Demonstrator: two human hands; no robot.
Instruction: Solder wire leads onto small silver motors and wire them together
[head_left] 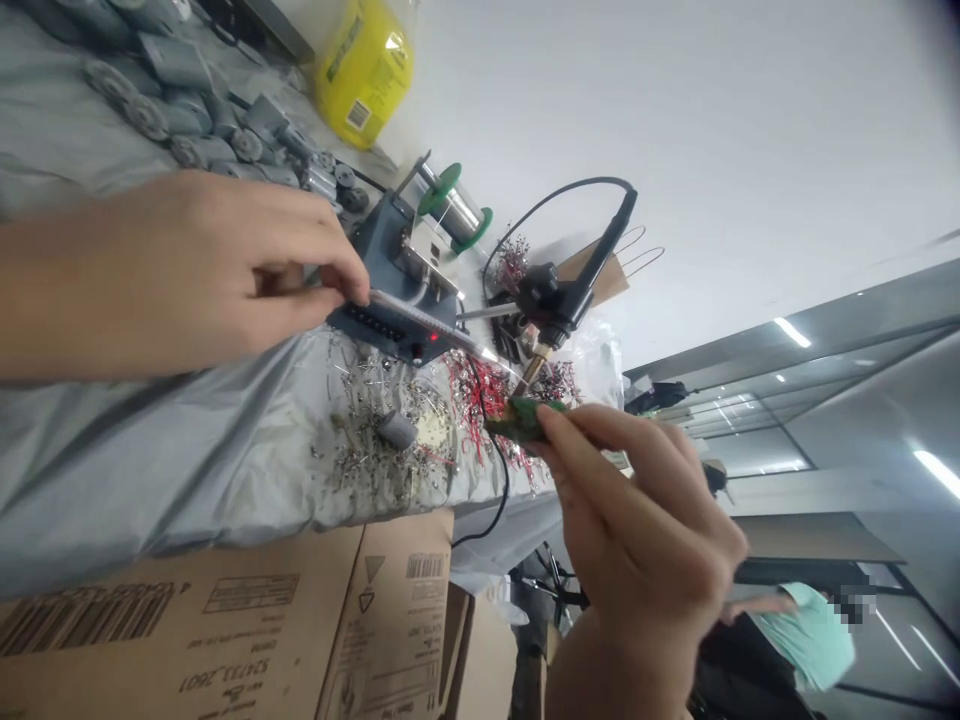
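Left hand (202, 265): my thumb and forefinger pinch a slim pale strip (420, 318), its long axis slanting down rightward to mid-frame.
Right hand (645, 530): my fingertips grasp a small green piece (521, 420), just right of centre.
Green piece: extends leftward from my right fingertips, the nearer hand, long axis nearly level.
Soldering iron (600, 250): its tip meets or nearly meets the piece; contact uncertain.
Solder spool (459, 212): above centre.
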